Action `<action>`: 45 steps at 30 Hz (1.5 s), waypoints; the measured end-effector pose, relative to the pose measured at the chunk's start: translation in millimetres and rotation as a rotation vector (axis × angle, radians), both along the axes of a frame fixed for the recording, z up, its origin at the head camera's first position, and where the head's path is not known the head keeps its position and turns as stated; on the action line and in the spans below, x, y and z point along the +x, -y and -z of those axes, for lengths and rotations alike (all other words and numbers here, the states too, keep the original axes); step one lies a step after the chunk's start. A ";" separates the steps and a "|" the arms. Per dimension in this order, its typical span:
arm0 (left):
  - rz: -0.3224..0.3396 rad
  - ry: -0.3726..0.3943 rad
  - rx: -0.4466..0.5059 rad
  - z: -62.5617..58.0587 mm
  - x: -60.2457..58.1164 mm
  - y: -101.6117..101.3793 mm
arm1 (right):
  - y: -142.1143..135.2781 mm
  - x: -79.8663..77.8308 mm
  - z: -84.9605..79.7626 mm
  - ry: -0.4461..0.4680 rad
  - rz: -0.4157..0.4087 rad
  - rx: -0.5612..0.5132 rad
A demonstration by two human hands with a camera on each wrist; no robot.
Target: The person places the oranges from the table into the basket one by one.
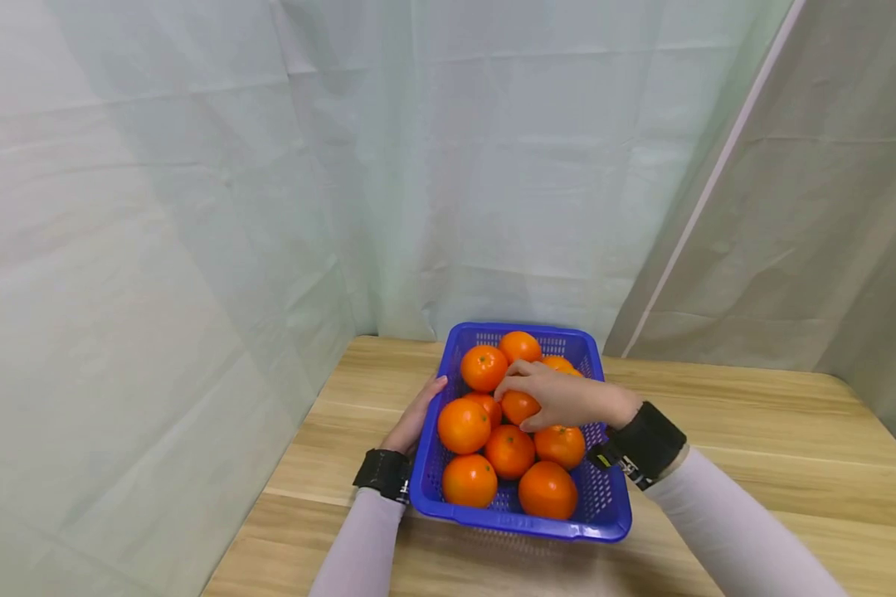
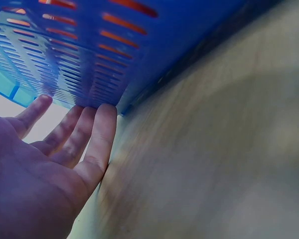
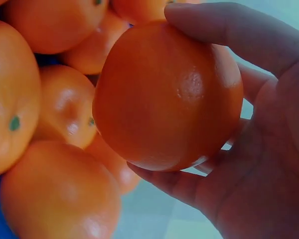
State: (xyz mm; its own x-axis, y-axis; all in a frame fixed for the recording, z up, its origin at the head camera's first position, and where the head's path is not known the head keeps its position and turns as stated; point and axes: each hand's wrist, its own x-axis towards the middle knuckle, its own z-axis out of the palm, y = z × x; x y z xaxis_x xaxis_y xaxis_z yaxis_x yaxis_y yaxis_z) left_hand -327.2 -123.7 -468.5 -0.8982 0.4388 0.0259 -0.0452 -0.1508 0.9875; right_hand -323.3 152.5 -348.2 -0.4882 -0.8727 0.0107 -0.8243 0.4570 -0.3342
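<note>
A blue plastic basket with slotted walls holds several oranges, among them a front one. My right hand reaches over the basket's right side and grips an orange, with the thumb on one side and fingers curled round the other. Other oranges lie close beside the held one. At the basket's left wall is my left hand, its fingers fairly straight and their tips against the slotted plastic. In the head view, part of this hand is hidden behind the basket's rim.
The basket stands on a wooden table, near its back edge. Pale cloth sheeting hangs behind the table and along its left side. Both wrists wear black straps with small devices.
</note>
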 end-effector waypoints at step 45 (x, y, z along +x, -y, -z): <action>-0.166 -0.139 -0.274 3.3 -19.8 19.3 | -40.3 0.5 -2.8 0.074 0.150 -0.306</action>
